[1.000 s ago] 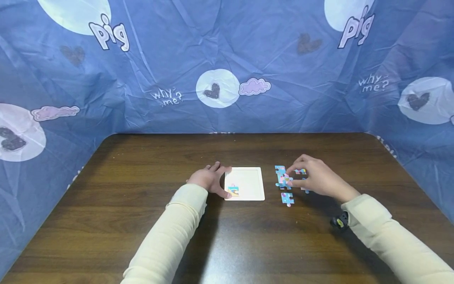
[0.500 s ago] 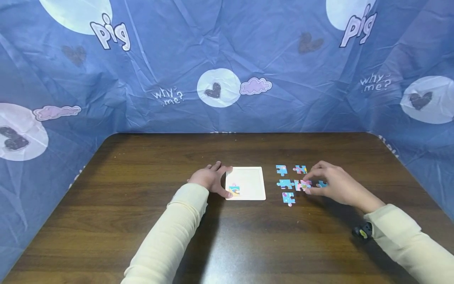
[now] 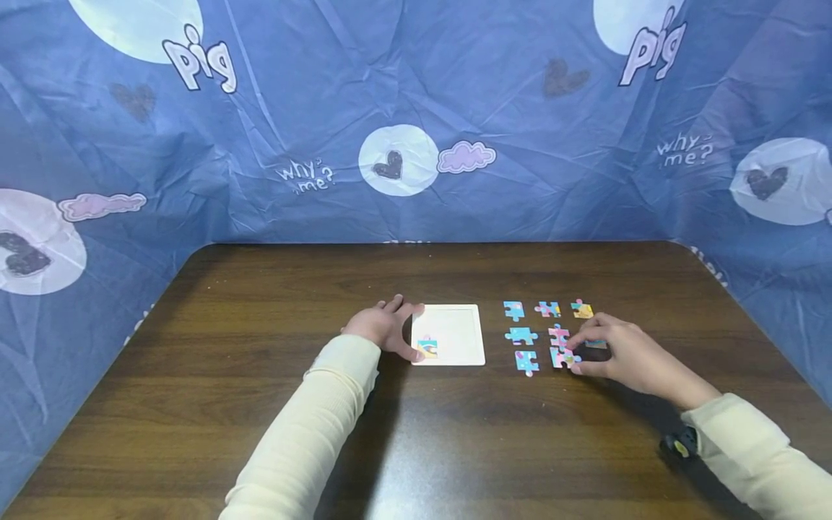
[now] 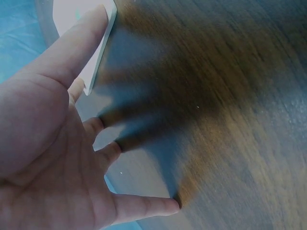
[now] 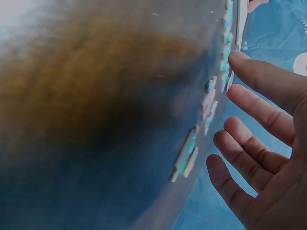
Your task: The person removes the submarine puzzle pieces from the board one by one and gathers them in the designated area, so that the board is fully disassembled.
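Observation:
My left hand [image 3: 380, 328] rests at the left side of a white puzzle tray [image 3: 461, 328], thumb and index finger at its two left corners. Its fingers are straight and spread in the left wrist view. A jigsaw piece with yellow and blue print [image 3: 427, 349] lies in the tray's near left corner. To the right, my right hand [image 3: 627, 355] pinches a pink jigsaw piece [image 3: 562, 357] between thumb and index finger, low over the table. Just behind it lies another pink piece [image 3: 557, 336]. A piece [image 3: 596, 345] is partly hidden by the right hand.
Several loose jigsaw pieces lie right of the tray in rough rows, among them a blue one [image 3: 521, 336], a corner one [image 3: 526, 362] and a yellow one [image 3: 581, 309]. The brown wooden table [image 3: 260, 347] is bordered by a blue printed cloth [image 3: 390, 87].
My right hand has moved right and nearer with the pink piece, away from the blue pieces, uncovering the pieces behind. The left hand and tray have stayed in place.

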Demonstrator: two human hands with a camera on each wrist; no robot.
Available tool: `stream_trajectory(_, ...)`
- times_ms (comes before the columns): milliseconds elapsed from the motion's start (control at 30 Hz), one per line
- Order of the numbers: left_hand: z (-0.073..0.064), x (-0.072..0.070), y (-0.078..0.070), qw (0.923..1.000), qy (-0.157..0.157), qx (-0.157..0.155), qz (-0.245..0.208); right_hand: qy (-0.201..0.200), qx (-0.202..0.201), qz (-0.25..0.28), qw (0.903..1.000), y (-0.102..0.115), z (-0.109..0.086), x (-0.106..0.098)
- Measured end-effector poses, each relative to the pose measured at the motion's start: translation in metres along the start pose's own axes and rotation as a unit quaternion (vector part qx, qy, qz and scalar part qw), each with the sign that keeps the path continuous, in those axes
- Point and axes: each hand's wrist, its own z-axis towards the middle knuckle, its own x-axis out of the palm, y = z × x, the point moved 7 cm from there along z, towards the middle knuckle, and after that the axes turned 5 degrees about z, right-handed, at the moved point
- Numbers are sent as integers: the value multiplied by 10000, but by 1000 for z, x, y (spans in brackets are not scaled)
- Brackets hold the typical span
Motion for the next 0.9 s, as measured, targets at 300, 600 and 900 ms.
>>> stream_trajectory(300,0,-1,0,9999,9,-110,-118,172,115,84,9998,-5,-7,10)
stream_trajectory(600,0,1,2,9998,3,-159,-155,29,-28,16,10000,-6,-10,11)
stream_trajectory(900,0,1,1,9998,-44,-137,-153,158,86,51,9998,-8,-10,13)
